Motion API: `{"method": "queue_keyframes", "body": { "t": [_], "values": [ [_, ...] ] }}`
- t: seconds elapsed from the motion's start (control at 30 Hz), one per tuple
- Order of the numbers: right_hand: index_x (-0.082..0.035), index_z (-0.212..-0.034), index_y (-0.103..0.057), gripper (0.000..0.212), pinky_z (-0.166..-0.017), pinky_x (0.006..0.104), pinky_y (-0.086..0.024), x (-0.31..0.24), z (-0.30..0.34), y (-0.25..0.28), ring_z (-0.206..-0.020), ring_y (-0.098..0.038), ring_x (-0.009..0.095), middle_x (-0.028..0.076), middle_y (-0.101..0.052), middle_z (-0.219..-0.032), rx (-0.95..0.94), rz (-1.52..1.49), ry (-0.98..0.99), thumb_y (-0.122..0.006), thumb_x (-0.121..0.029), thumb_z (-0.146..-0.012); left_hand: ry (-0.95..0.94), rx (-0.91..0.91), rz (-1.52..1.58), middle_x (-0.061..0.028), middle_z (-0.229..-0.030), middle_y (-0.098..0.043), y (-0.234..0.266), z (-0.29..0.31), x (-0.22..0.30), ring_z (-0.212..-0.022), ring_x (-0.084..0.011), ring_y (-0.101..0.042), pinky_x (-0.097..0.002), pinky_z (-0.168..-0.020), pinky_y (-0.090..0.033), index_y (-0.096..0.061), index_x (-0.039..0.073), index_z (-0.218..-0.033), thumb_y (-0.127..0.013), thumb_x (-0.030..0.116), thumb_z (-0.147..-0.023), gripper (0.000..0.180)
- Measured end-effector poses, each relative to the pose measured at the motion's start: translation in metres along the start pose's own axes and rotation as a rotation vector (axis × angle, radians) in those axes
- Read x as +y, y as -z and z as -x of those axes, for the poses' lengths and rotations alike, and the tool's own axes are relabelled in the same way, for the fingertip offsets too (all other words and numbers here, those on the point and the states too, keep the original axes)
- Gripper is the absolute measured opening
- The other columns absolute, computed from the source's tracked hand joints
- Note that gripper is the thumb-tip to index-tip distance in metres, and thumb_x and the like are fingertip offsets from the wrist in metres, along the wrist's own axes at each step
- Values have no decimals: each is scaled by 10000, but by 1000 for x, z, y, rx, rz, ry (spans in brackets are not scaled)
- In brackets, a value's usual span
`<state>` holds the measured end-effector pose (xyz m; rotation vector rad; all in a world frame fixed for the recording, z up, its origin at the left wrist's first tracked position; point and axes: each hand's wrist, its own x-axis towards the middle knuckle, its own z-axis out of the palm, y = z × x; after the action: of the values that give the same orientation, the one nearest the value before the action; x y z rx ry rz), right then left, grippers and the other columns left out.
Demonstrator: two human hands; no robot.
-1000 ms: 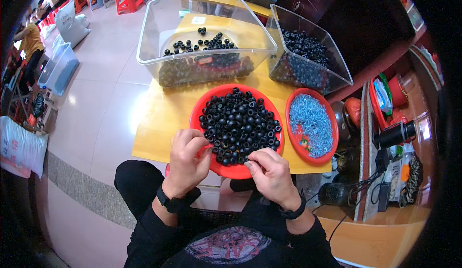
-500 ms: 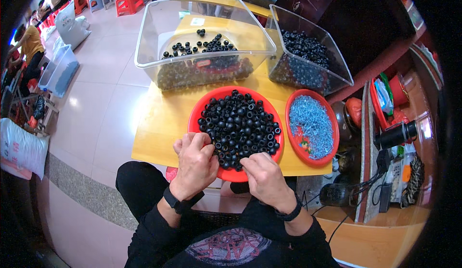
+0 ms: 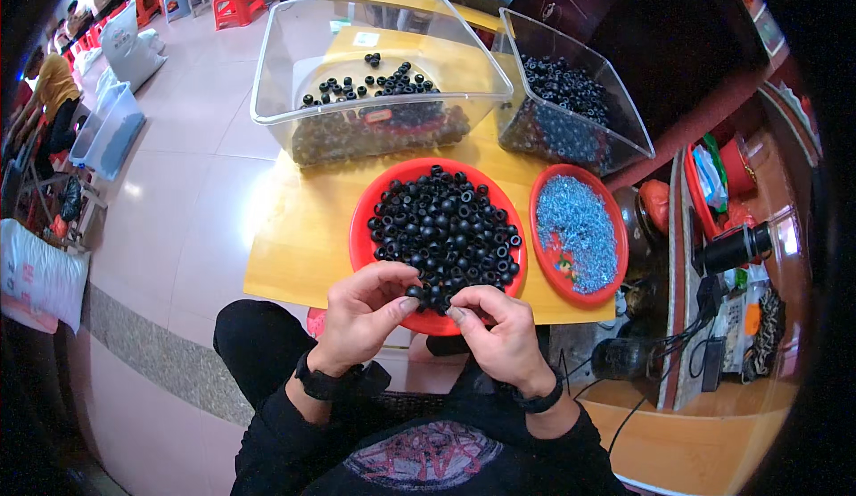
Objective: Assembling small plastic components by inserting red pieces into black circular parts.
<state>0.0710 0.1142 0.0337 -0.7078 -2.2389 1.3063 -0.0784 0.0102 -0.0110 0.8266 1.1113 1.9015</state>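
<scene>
A red round plate [image 3: 358,229] heaped with black, holed beads [image 3: 441,220] lies at the near edge of the yellow table. Over its near rim, my left hand [image 3: 364,313] pinches a black bead [image 3: 415,292] between thumb and forefinger. My right hand [image 3: 501,331] is close beside it, thumb and forefinger closed at the tips. Whatever those right fingertips hold is too small to make out. To the right, a smaller red plate [image 3: 623,269] carries many tiny, shiny light-blue pieces [image 3: 578,229].
Behind the plates stand two clear plastic bins, a wide one [image 3: 267,95] and a narrower one [image 3: 646,144], both with black beads. Shelving with cables [image 3: 664,349] is on the right. White sacks [image 3: 45,269], a bin [image 3: 109,135] and seated people are at left.
Both hands have turned from backs up to thumbs showing. My left fingers now hold a visible black bead. The plates and bins have stayed put.
</scene>
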Motion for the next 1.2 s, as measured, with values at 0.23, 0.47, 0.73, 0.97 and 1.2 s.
{"method": "queue_keyframes", "body": {
  "t": [0.23,0.47,0.73,0.97,1.2],
  "values": [
    [16,-885,-605,122,-683,226,-437,-6,-5,-5,-801,-549,119,64,-574,-867,28,-63,154,-636,45,-770,192,-84,463,-124,-983,-589,3,3,3,-846,-185,-614,-291,-734,-524,-557,-27,-1007,-592,-49,-818,193],
    [23,-839,-585,134,-688,242,-456,-18,-4,-16,-769,-571,143,84,-579,-853,79,-124,123,-628,95,-735,209,-101,518,-130,-938,-618,3,6,-4,-844,-211,-634,-309,-725,-538,-565,-22,-1005,-597,-30,-822,187],
    [17,-839,-592,140,-635,260,-485,-19,-5,-18,-695,-604,171,107,-583,-843,95,43,317,-625,94,-727,133,-138,496,-132,-935,-628,0,7,-7,-843,-205,-637,-307,-739,-539,-563,-27,-1021,-604,-31,-817,208],
    [18,-958,-611,236,-662,323,-495,-15,-3,-12,-780,-605,259,149,-578,-894,33,119,386,-621,62,-727,156,-57,494,-125,-934,-630,1,10,-10,-820,-199,-641,-295,-714,-540,-556,-17,-1032,-596,-12,-830,205],
    [23,-860,-619,121,-636,353,-476,1,-5,18,-732,-589,307,158,-590,-802,58,340,200,-626,-2,-742,175,19,514,-117,-912,-625,7,4,-6,-790,-199,-635,-275,-665,-530,-537,14,-1021,-564,20,-860,164]
  ]
}}
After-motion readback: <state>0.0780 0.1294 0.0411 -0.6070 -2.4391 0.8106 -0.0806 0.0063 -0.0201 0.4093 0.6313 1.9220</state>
